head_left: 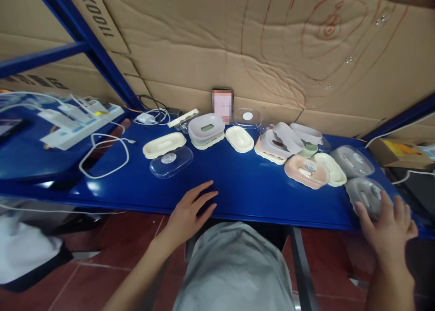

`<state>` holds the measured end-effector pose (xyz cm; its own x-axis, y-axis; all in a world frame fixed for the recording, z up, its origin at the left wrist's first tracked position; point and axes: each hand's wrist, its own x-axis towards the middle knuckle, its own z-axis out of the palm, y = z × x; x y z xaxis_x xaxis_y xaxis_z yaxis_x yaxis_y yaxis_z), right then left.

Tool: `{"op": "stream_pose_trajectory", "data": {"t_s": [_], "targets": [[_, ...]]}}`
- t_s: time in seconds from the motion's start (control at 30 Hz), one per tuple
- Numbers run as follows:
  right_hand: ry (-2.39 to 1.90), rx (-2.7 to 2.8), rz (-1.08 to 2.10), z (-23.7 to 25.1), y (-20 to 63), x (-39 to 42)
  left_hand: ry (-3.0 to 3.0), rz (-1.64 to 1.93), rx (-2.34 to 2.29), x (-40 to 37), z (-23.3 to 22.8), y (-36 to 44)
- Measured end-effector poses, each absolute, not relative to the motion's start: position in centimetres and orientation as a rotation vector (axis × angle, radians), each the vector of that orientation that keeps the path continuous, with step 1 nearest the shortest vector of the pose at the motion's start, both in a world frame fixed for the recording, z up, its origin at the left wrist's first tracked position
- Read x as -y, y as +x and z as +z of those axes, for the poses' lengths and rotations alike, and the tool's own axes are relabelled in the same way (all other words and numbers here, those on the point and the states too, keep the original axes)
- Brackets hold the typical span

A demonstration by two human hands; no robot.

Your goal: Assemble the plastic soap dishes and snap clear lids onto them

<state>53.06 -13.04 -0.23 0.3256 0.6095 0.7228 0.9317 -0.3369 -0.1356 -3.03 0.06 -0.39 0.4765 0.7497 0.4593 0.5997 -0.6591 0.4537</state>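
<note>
My left hand [193, 206] is held over the front edge of the blue table [244, 193], fingers spread, holding nothing. At the right end, my right hand [387, 225] reaches to a grey soap dish [363, 195] with a clear lid; thumb and fingers are apart over its near side. Whether they touch it I cannot tell. Behind it lies another grey soap dish [351, 160] under a clear lid. Left of these are a pink soap dish [302, 171] and a cream tray [331, 169].
Grey-lilac dishes [282, 138] are heaped at centre right. More stacked dishes [206, 128], a cream dish [165, 144], a small cream tray [239, 138] and a clear lid [171, 162] lie leftward. A phone [222, 104] leans on cardboard; a power strip [81, 127] sits left.
</note>
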Motion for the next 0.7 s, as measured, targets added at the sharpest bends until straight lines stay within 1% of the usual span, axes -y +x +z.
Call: {"op": "stream_pose_trajectory", "data": {"t_s": [0.1, 0.23, 0.37, 0.47, 0.6, 0.63, 0.7], "targets": [[-1.977, 1.421, -0.838, 0.8, 51.0, 10.8, 2.537, 0.931, -1.155, -0.1, -0.5, -2.9], [-1.891, 1.785, -0.574, 1.5, 46.4, 7.0, 2.561, 0.913, -1.171, -0.2, -0.6, -2.7], [-1.836, 1.924, -0.44, 1.4, 43.7, 4.2, 2.564, 0.911, -1.163, -0.1, -0.8, -2.8], [-1.69, 1.955, -0.346, 1.2, 42.3, 3.9, 2.558, 0.923, -1.153, -0.1, -0.8, -2.8], [-1.534, 1.985, -0.134, 1.2, 39.6, 5.3, 2.562, 0.923, -1.184, -0.1, -0.8, -2.6], [-1.513, 1.974, -0.137, 1.4, 39.1, 5.6, 2.563, 0.925, -1.189, -0.1, -0.8, -2.6], [-1.51, 1.91, -0.241, 2.2, 39.4, 6.1, 2.563, 0.927, -1.187, -0.1, -0.8, -2.5]]}}
